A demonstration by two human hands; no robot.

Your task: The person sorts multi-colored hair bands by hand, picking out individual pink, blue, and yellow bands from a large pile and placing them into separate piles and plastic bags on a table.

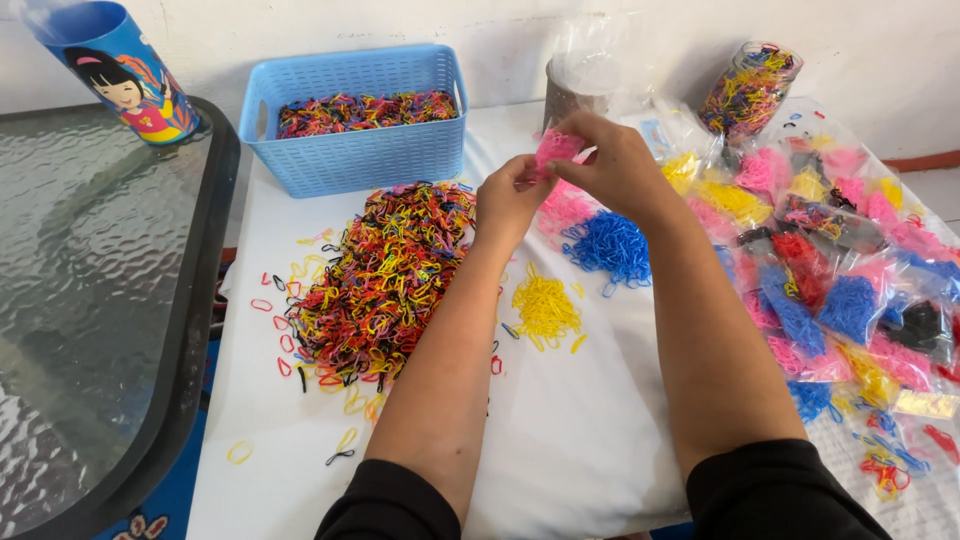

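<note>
My left hand (508, 200) and my right hand (612, 165) meet above the white cloth, both pinching a small clear bag of pink rubber bands (556, 148). Below them lie a pink pile (566, 208), a blue pile (610, 246) and a yellow pile (545, 308) of small rubber bands. A large mixed-colour heap of bands (382, 275) spreads to the left of my left forearm.
A light blue plastic basket (355, 150) with mixed bands stands at the back. Many small filled bags (840, 270) cover the right side. A clear jar of bands (748, 90) leans at back right. A glass table (90, 290) with a blue cartoon tube (115, 70) is at left.
</note>
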